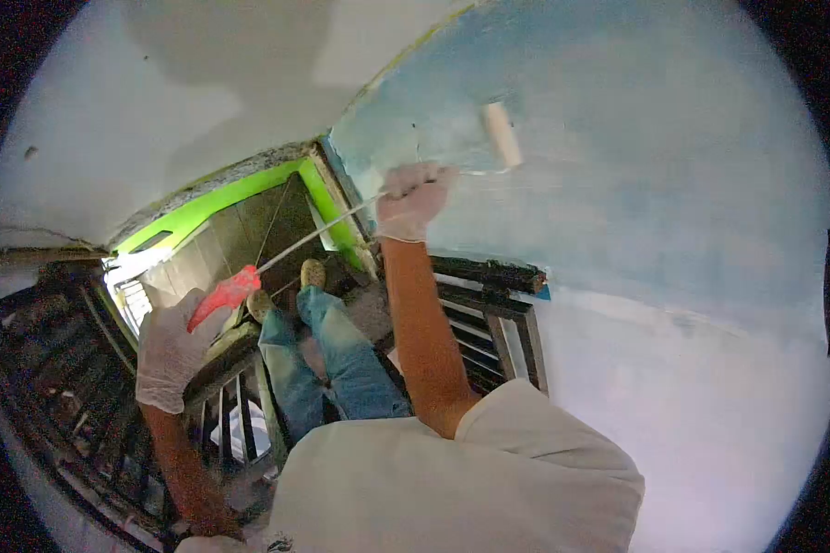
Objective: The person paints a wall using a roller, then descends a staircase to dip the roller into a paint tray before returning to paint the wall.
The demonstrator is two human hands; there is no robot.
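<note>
A paint roller with a long thin rod slants across the middle of the view. Its pale roller sleeve (501, 135) lies against the blue, patchily painted wall (636, 147). My left hand (177, 346), in a thin translucent glove, is wrapped round the red handle (226, 297) at the lower end. Higher up, my right hand (413, 198), gloved the same way, is closed round the metal rod (318, 235) close below the roller frame.
Dark wooden railings (470, 318) run below the wall, with more slatted woodwork (74, 396) at left. A bright green frame (212, 203) borders an opening ahead. My jeans-clad legs (337, 346) and shoes stand on a ledge. A grey-white wall (92, 138) rises at upper left.
</note>
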